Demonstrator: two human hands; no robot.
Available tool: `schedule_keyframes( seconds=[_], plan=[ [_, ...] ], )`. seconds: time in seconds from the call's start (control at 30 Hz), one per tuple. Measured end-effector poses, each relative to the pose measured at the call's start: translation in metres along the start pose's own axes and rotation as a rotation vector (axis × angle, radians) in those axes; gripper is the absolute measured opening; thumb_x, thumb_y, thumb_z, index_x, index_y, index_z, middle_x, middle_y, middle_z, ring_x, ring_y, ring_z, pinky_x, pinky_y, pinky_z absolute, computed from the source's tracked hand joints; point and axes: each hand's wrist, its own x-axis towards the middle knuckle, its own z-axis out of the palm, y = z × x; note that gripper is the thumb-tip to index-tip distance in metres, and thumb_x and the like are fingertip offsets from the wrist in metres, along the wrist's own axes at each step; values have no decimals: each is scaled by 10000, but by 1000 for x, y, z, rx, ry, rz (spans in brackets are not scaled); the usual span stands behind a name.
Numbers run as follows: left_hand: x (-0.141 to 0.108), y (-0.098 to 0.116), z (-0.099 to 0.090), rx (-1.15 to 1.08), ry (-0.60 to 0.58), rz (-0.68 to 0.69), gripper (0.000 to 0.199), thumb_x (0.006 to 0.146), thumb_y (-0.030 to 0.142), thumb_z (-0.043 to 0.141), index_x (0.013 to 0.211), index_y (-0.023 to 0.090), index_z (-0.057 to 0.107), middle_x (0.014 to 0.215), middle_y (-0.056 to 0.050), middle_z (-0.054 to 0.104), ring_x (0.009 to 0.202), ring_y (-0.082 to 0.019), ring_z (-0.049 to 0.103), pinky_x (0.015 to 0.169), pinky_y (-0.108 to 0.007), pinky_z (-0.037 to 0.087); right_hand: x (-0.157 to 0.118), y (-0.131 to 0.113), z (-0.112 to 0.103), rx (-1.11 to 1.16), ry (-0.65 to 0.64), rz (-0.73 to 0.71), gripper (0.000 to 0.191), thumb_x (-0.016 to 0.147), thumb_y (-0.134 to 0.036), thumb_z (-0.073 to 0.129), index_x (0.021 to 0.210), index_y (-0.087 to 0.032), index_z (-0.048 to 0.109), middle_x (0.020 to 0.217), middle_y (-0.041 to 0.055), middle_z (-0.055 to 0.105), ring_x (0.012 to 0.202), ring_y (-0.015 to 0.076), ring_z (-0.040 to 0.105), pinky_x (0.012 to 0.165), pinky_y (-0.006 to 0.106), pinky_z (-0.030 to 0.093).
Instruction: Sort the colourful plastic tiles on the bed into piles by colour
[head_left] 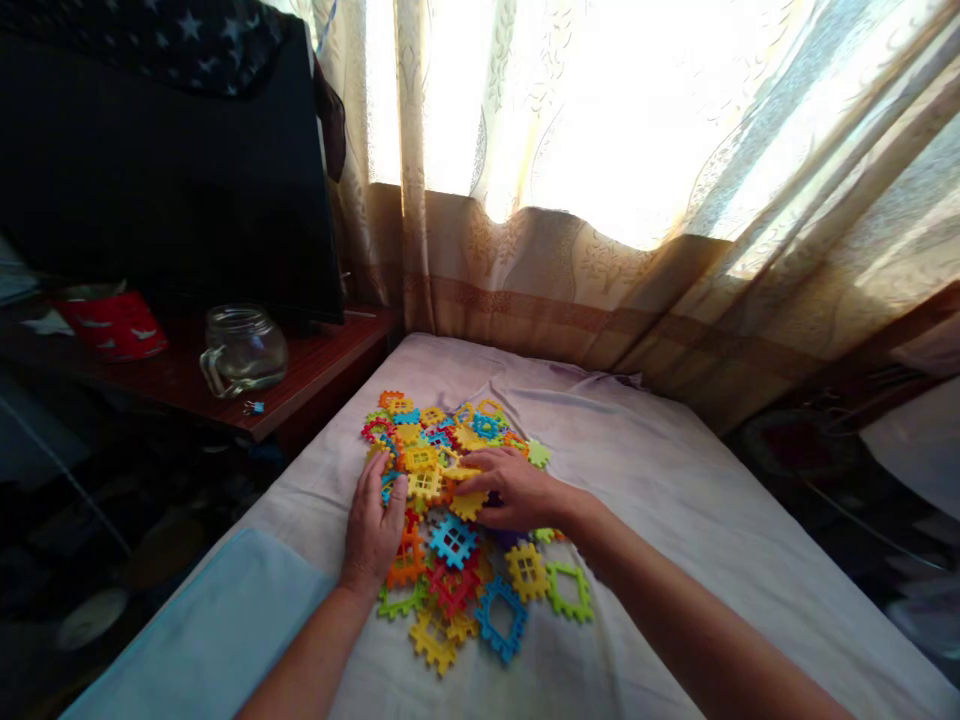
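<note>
A heap of interlocking plastic building blocks, notched along their edges, lies on the bed sheet in yellow, orange, red, blue and green. My left hand [375, 525] rests against the heap's left side, fingers stretched out and apart from the thumb, with nothing gripped. My right hand [514, 487] reaches in from the right and has its thumb and fingers closed around a yellow block [468, 505]. Between the hands sits a yellow window block [424, 484]. Closer to me are a blue window block [453, 541], a blue frame block [501, 618] and a green frame block [569, 592].
The bed is covered by a pale sheet [645, 480], with a light blue cloth [217, 610] at its left front. On the left, a brown desk [319, 370] bears a glass mug [246, 350], a red container [112, 322] and a dark screen [172, 180]. Curtains [525, 270] hang behind.
</note>
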Motion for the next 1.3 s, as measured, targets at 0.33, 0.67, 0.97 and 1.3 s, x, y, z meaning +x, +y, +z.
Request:
schedule_keyframes(
  seconds=[0.33,0.67,0.97,1.3],
  plan=[
    [-12,20,-15,182,-322,98,802,800,623,562,1446,170,415,1551,-214,317,1446,-368,276,1130,-587,267,-159,8,59,-102,242,671,914,658,-602,729,1467,-289,438,1552,159,339,1419,375,316,1113,560,298],
    [-51,50,-36,514,-699,211,938,691,512,711,1514,311,307,1618,-156,178,1483,-388,148,1112,-692,65,-94,13,96,-140,305,671,903,700,-632,698,1474,-255,427,1534,177,359,1410,380,329,1128,560,285],
    [-2,49,-31,648,-758,140,697,825,489,570,1477,327,387,1603,-83,274,1477,-359,197,1135,-661,105,-16,23,93,-93,512,568,712,788,-539,658,1404,-213,517,1446,155,486,1333,330,440,1104,476,351],
    [90,-13,-36,608,-480,104,674,883,566,399,1408,152,479,1492,-144,459,1395,-284,396,1143,-424,300,-74,40,107,-170,723,850,499,908,-473,461,1307,-210,602,1364,168,550,1290,334,467,1077,527,330]
  ],
)
